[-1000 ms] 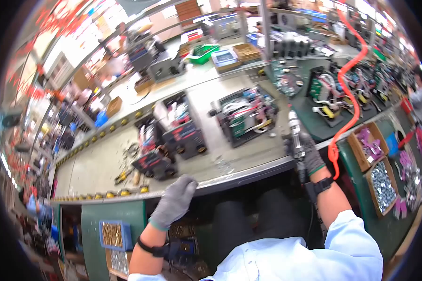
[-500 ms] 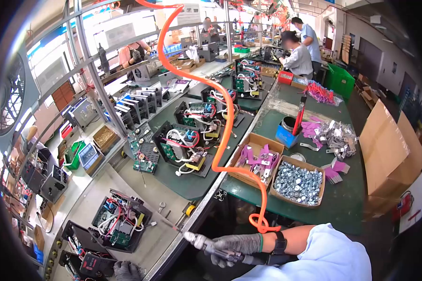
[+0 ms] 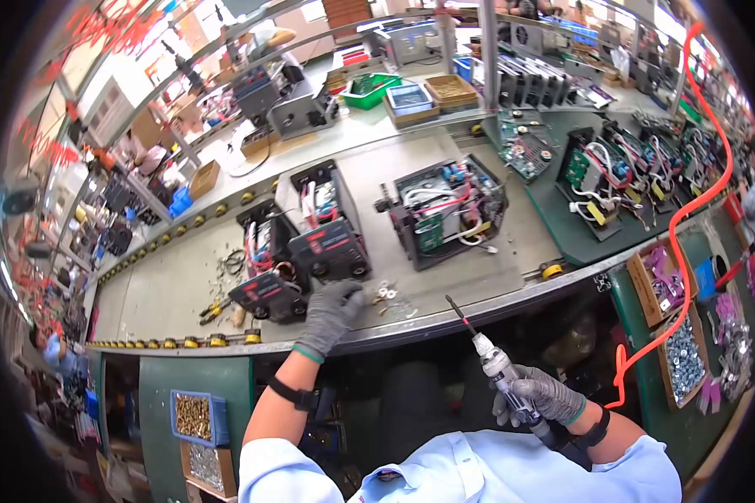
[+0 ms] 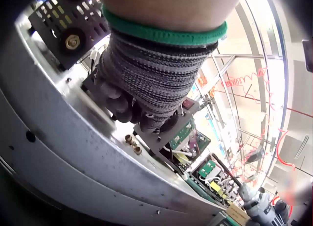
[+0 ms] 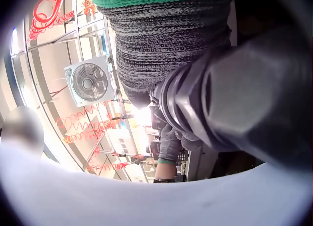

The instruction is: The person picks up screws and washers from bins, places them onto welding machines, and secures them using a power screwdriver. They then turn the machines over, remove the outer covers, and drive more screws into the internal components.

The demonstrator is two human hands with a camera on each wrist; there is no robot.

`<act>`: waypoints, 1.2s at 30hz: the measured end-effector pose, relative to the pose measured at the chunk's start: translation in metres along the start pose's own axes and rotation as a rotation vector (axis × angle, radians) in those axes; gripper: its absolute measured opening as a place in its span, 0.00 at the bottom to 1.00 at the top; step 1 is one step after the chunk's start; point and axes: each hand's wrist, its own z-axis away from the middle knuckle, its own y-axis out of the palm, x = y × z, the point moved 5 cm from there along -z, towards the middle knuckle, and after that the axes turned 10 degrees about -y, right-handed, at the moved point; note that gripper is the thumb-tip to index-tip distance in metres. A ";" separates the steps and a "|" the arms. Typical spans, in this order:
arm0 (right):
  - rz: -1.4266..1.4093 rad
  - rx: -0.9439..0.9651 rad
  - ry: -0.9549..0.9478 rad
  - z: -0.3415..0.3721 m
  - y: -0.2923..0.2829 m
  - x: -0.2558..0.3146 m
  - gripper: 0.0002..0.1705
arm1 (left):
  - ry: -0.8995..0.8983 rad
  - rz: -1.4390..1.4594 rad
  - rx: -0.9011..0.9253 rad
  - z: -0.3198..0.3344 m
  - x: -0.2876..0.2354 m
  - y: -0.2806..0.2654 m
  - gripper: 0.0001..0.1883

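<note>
My gloved left hand (image 3: pixel 331 317) is at the lower front of a black-cased electrical unit (image 3: pixel 329 245), fingers bent down in the left wrist view. Its fingertips are partly hidden, and I cannot tell whether they hold anything. Small brass fittings (image 4: pixel 132 143) lie on the bench just beside those fingers. A second black unit (image 3: pixel 267 292) stands close to the left of the hand. In my gloved right hand (image 3: pixel 547 394) I grip a grey power screwdriver (image 3: pixel 502 370), its long bit pointing up and left over the bench edge.
An opened unit with wiring (image 3: pixel 449 210) sits farther right on the bench. Pliers (image 3: pixel 215 311) lie at the left. An orange air hose (image 3: pixel 678 226) hangs at the right, by a box of metal parts (image 3: pixel 684 360). A blue bin of brass pieces (image 3: pixel 200 417) stands lower left.
The head view swung right, then back left. Compared with a second ago, my left hand has moved from the bench edge onto the unit's front, and the screwdriver has come lower, nearer my body.
</note>
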 end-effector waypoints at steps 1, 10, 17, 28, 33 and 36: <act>0.014 0.007 0.011 -0.005 0.008 -0.001 0.40 | 0.002 -0.045 0.061 0.002 0.001 0.006 0.16; 0.136 -0.007 0.027 -0.036 0.066 -0.005 0.46 | -0.048 -0.244 0.221 -0.012 -0.007 0.031 0.15; 0.142 0.015 0.096 -0.040 0.072 -0.011 0.48 | 0.001 -0.246 0.208 0.000 0.019 0.019 0.16; 0.261 0.139 0.065 -0.051 0.082 0.007 0.46 | -0.660 1.486 0.468 0.047 0.005 0.028 0.14; 0.239 0.131 0.073 -0.053 0.076 0.012 0.46 | -0.624 1.394 0.554 0.047 -0.013 0.027 0.15; 0.235 0.112 0.081 -0.052 0.066 0.008 0.49 | -0.612 1.101 0.406 0.042 -0.029 0.018 0.17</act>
